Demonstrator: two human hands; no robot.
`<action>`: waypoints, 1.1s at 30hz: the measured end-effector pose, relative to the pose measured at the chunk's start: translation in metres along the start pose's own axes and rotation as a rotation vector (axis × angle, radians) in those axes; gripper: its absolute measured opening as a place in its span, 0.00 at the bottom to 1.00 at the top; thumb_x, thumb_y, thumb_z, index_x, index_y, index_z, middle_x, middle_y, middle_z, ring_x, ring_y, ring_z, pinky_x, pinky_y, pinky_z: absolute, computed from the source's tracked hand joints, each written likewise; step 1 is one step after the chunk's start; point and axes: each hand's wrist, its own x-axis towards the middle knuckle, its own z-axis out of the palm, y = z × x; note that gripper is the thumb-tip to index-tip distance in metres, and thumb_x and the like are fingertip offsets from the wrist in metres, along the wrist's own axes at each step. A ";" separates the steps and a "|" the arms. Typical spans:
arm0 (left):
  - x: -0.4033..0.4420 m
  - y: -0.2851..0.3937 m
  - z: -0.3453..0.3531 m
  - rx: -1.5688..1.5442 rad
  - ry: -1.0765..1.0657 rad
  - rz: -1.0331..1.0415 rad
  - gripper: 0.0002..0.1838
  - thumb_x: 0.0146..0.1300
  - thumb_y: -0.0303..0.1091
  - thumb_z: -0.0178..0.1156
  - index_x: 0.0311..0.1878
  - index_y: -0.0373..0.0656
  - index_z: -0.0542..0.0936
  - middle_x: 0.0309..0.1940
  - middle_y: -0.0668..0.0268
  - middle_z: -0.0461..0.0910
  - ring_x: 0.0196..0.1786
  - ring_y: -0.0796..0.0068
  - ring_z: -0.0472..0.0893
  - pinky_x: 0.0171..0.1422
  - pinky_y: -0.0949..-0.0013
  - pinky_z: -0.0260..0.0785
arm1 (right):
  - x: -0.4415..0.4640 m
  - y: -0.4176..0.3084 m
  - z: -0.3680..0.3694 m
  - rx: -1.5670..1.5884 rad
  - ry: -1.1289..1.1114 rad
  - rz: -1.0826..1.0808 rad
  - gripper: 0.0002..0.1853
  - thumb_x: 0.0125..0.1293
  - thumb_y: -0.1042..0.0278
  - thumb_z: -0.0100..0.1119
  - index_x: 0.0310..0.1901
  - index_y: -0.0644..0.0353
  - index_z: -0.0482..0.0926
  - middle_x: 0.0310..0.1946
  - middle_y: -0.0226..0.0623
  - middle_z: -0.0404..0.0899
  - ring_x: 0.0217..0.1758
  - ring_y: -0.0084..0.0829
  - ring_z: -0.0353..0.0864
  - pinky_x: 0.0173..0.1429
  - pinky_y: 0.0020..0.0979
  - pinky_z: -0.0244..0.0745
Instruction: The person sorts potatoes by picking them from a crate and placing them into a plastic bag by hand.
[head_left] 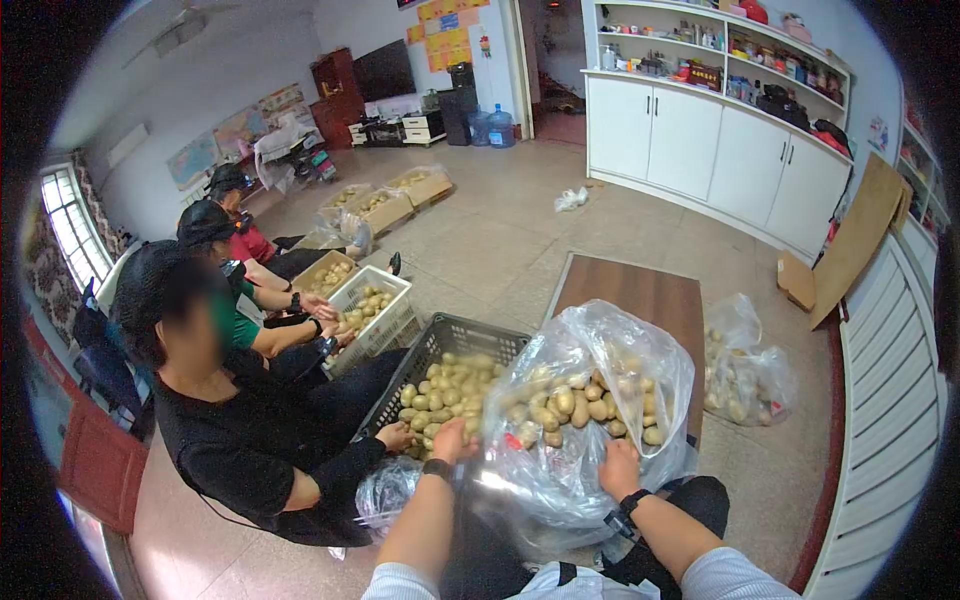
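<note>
A large clear plastic bag stands before me, opened wide, with many brownish oval potatoes inside. My right hand is closed on the near right side of its film. To the left, a dark grey plastic crate holds more of the same potatoes. My left hand is at the crate's near right side, beside the bag, slightly blurred; its fingers are mostly hidden, so I cannot make out whether it holds a potato. A co-worker's hand rests at the crate's near left edge.
A person in black sits close on my left, with two more people beyond. A white crate and cardboard boxes hold potatoes. Under the bag is a brown wooden board. Filled plastic bags lie on the floor to the right.
</note>
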 end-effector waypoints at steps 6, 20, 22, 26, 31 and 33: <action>0.048 -0.046 -0.034 0.082 0.074 0.087 0.14 0.59 0.31 0.56 0.47 0.34 0.76 0.47 0.56 0.74 0.43 0.64 0.77 0.48 0.61 0.74 | 0.001 0.015 0.008 -0.022 0.031 -0.145 0.16 0.50 0.75 0.56 0.44 0.62 0.77 0.48 0.49 0.72 0.55 0.51 0.68 0.60 0.47 0.62; 0.047 -0.062 -0.044 1.265 0.504 0.902 0.25 0.44 0.57 0.68 0.26 0.41 0.79 0.34 0.53 0.82 0.45 0.57 0.80 0.49 0.61 0.74 | -0.005 0.030 0.031 -0.034 0.063 -0.191 0.16 0.46 0.78 0.58 0.41 0.58 0.76 0.45 0.47 0.70 0.51 0.52 0.66 0.57 0.46 0.63; 0.045 -0.059 -0.045 1.243 0.433 0.829 0.17 0.42 0.47 0.68 0.26 0.43 0.79 0.28 0.55 0.79 0.43 0.51 0.79 0.48 0.56 0.72 | -0.006 0.030 0.031 -0.026 0.084 -0.206 0.16 0.46 0.79 0.57 0.40 0.58 0.77 0.44 0.47 0.70 0.50 0.52 0.66 0.56 0.46 0.63; 0.046 -0.059 -0.050 1.255 0.437 0.962 0.15 0.42 0.44 0.69 0.24 0.44 0.78 0.24 0.57 0.78 0.42 0.51 0.80 0.45 0.56 0.73 | -0.006 0.028 0.031 -0.070 0.084 -0.208 0.11 0.47 0.78 0.55 0.35 0.58 0.76 0.41 0.46 0.71 0.49 0.50 0.68 0.56 0.45 0.62; 0.051 -0.065 -0.052 1.347 0.520 1.006 0.14 0.43 0.42 0.70 0.21 0.44 0.76 0.22 0.57 0.76 0.37 0.54 0.80 0.41 0.58 0.74 | -0.005 0.033 0.038 -0.122 0.105 -0.252 0.08 0.48 0.77 0.55 0.32 0.58 0.75 0.36 0.44 0.72 0.47 0.47 0.69 0.55 0.44 0.62; 0.101 -0.114 -0.064 0.669 0.490 0.882 0.15 0.43 0.44 0.69 0.21 0.44 0.77 0.22 0.56 0.77 0.35 0.56 0.81 0.42 0.59 0.74 | -0.006 0.029 0.031 -0.144 0.089 -0.261 0.07 0.48 0.77 0.55 0.31 0.58 0.76 0.36 0.43 0.73 0.47 0.46 0.70 0.54 0.44 0.61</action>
